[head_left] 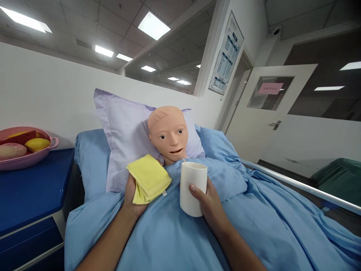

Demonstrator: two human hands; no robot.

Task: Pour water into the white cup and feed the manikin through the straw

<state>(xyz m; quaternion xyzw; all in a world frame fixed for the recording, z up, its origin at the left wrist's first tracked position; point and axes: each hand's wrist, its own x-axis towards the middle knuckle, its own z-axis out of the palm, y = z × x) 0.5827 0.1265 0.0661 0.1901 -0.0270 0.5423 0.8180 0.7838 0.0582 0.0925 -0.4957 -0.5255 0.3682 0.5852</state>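
Note:
A folded yellow towel [149, 177] rests in my left hand [132, 194], whose fingers are mostly hidden beneath the cloth. My right hand [210, 199] is wrapped round a white mug [191, 188], held upright with the thumb on its near side. What the mug contains cannot be seen. Just beyond both hands lies a training manikin [169, 131], its head propped on a lilac pillow [121, 131] and its mouth slightly parted. A light blue quilt [175, 241] covers the manikin up to the neck, below my hands.
On the left, a blue-topped bedside cabinet [31, 192] carries a pink basket [28, 162] of fruit. A pale bed rail [304, 184] runs along the right side. Behind it stands an open door [265, 113]; a white wall [50, 86] rises behind the bed.

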